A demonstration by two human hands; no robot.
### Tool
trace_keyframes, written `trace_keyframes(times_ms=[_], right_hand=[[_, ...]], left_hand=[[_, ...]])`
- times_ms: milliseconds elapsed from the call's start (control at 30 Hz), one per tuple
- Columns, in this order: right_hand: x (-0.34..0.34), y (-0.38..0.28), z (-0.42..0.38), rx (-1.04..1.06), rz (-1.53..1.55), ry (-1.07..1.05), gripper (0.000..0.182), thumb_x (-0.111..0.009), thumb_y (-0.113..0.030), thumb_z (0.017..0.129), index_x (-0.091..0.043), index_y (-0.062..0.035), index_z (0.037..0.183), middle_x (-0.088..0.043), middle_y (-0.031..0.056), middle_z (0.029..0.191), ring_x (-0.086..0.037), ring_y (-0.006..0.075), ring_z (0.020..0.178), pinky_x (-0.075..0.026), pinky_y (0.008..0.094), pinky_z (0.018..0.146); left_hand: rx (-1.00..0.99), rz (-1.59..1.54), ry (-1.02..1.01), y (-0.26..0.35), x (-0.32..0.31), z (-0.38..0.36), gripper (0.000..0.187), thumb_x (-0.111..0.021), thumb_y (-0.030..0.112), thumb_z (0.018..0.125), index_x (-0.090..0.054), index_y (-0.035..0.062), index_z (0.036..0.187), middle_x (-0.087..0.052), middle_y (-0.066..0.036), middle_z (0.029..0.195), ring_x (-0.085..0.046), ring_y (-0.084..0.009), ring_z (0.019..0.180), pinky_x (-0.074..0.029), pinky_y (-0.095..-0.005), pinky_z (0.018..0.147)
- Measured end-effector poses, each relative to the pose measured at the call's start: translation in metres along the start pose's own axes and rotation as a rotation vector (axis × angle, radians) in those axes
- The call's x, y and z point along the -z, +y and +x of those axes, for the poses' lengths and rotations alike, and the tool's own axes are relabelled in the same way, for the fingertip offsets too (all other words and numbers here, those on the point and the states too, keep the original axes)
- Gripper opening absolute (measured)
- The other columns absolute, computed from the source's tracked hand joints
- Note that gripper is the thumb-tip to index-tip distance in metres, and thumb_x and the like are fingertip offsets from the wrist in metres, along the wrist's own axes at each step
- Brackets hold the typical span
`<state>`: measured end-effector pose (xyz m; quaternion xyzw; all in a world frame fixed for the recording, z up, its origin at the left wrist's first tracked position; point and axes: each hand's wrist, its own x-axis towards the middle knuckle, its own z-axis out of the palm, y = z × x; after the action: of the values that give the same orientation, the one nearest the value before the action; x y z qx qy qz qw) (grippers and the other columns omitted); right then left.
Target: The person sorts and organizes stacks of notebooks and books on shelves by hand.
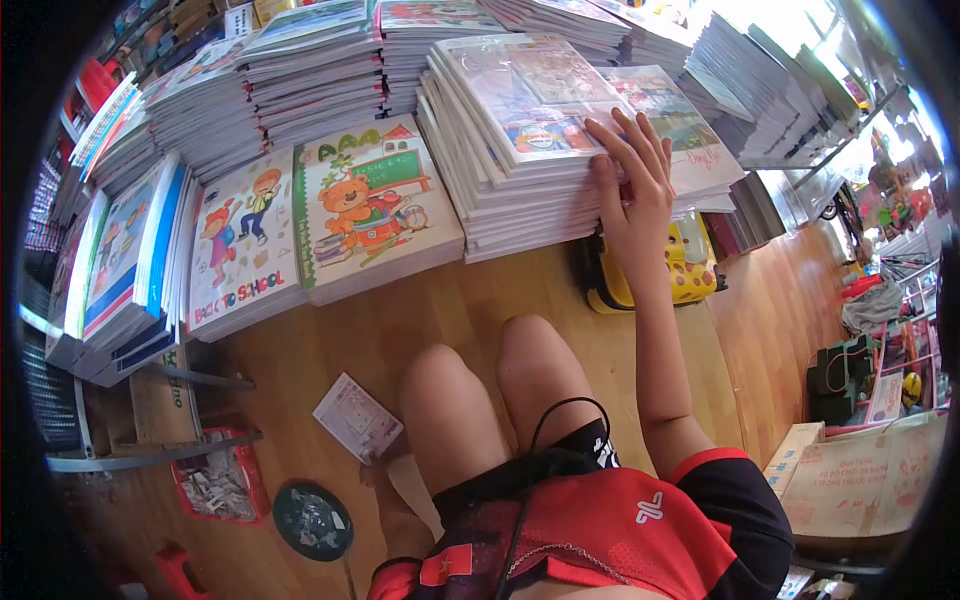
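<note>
Low beside my left knee, my left hand [374, 474] grips the lower corner of a thin notebook [358, 416] with a pale printed cover. My right hand [640, 175] reaches forward, its fingers stretched over the right edge of a tall, uneven stack of notebooks [525, 130] in glossy covers. The thumb rests against the side of that stack. Right behind the fingers lies another notebook pile [685, 125] with a landscape cover. Left of the stack is a thick pile with a bear cover [370, 205], then a "Back to School" pile [245, 235].
More notebook piles [310, 75] line the back. A yellow spotted case [690, 265] stands under the shelf at right. On the wooden floor at left are a red basket [220, 485] and a dark green dustpan [312, 520]. A cardboard box [860, 485] sits at right.
</note>
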<state>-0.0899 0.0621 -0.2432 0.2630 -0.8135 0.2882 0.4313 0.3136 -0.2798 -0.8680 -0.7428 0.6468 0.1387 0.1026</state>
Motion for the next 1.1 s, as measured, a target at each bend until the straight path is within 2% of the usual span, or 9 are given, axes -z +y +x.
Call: trace_keyframes(times_ms=[267, 367, 467, 567, 767, 900, 967, 1033, 1100], right_hand=[[-0.001, 0.0, 0.0, 0.004, -0.004, -0.004, 0.027, -0.056, -0.018, 0.087, -0.064, -0.0195, 0.112, -0.056, 0.0091, 0.122, -0.042, 0.0305, 0.124, -0.02, 0.0491, 0.108], [-0.001, -0.001, 0.0, 0.006, -0.005, -0.004, 0.026, -0.056, -0.019, 0.087, -0.064, -0.0191, 0.112, -0.056, 0.0091, 0.122, -0.042, 0.0308, 0.124, -0.02, 0.0494, 0.108], [0.001, -0.004, 0.001, 0.011, -0.023, -0.01, 0.026, -0.054, -0.017, 0.088, -0.064, -0.0153, 0.112, -0.058, 0.0115, 0.12, -0.044, 0.0317, 0.123, -0.023, 0.0476, 0.107], [0.002, -0.005, 0.002, 0.024, -0.034, -0.01, 0.026, -0.053, -0.016, 0.088, -0.065, -0.0135, 0.111, -0.058, 0.0127, 0.119, -0.045, 0.032, 0.122, -0.024, 0.0464, 0.107], [0.001, -0.001, 0.0, 0.015, -0.009, -0.004, 0.027, -0.056, -0.02, 0.086, -0.063, -0.0197, 0.113, -0.056, 0.009, 0.121, -0.044, 0.0301, 0.122, -0.022, 0.0491, 0.107], [0.001, 0.0, 0.0, 0.012, -0.007, 0.006, 0.027, -0.056, -0.02, 0.086, -0.063, -0.0199, 0.112, -0.056, 0.0093, 0.12, -0.044, 0.03, 0.121, -0.023, 0.049, 0.107], [0.001, 0.0, -0.001, 0.014, -0.013, 0.009, 0.027, -0.057, -0.021, 0.086, -0.063, -0.0197, 0.112, -0.056, 0.0096, 0.119, -0.044, 0.03, 0.121, -0.023, 0.0492, 0.107], [0.003, 0.0, 0.0, 0.013, -0.015, 0.009, 0.027, -0.057, -0.021, 0.086, -0.063, -0.0194, 0.112, -0.056, 0.0098, 0.119, -0.045, 0.03, 0.121, -0.024, 0.0493, 0.107], [0.005, -0.001, 0.001, 0.012, 0.003, 0.003, 0.027, -0.057, -0.021, 0.086, -0.062, -0.019, 0.112, -0.056, 0.01, 0.119, -0.045, 0.03, 0.121, -0.024, 0.0494, 0.106]], left_hand=[[-0.147, 0.29, 0.098, 0.022, 0.025, -0.031, 0.101, -0.051, 0.076, 0.068, -0.039, -0.009, 0.121, -0.049, -0.021, 0.114, -0.049, -0.0383, 0.106, -0.045, -0.0465, 0.086], [-0.072, 0.096, 0.022, 0.017, 0.023, -0.032, 0.096, -0.056, 0.073, 0.068, -0.043, -0.0073, 0.119, -0.049, -0.02, 0.111, -0.05, -0.0369, 0.107, -0.046, -0.0446, 0.084], [-0.008, -0.138, -0.001, 0.015, 0.036, -0.034, 0.092, -0.065, 0.066, 0.066, -0.042, -0.0074, 0.118, -0.05, -0.02, 0.11, -0.05, -0.038, 0.107, -0.047, -0.0483, 0.082], [-0.168, 0.016, -0.018, 0.008, 0.029, -0.017, 0.085, -0.073, 0.058, 0.064, -0.045, -0.0074, 0.111, -0.05, -0.022, 0.109, -0.051, -0.0385, 0.106, -0.049, -0.0502, 0.079], [-0.041, -0.307, 0.028, 0.03, 0.115, -0.072, 0.063, -0.079, 0.037, 0.065, -0.05, -0.0067, 0.101, -0.053, -0.02, 0.103, -0.058, -0.0386, 0.089, -0.05, -0.0487, 0.073], [-0.425, -0.684, 0.172, 0.021, 0.151, -0.071, 0.048, -0.073, 0.022, 0.072, -0.049, -0.0059, 0.103, -0.058, -0.017, 0.093, -0.061, -0.0323, 0.082, -0.049, -0.0414, 0.072], [-0.702, -0.846, 0.349, 0.036, 0.221, -0.103, 0.041, -0.07, 0.014, 0.076, -0.049, -0.0054, 0.104, -0.06, -0.017, 0.09, -0.062, -0.0279, 0.08, -0.048, -0.038, 0.072], [-0.781, -0.655, 0.329, 0.053, 0.308, -0.143, 0.032, -0.062, 0.003, 0.079, -0.05, -0.004, 0.108, -0.062, -0.019, 0.098, -0.062, -0.024, 0.085, -0.048, -0.0353, 0.076], [-0.942, -0.778, 0.255, 0.067, 0.394, -0.191, 0.034, -0.059, -0.003, 0.08, -0.051, -0.0031, 0.112, -0.061, -0.019, 0.103, -0.062, -0.0222, 0.09, -0.048, -0.0353, 0.079]])
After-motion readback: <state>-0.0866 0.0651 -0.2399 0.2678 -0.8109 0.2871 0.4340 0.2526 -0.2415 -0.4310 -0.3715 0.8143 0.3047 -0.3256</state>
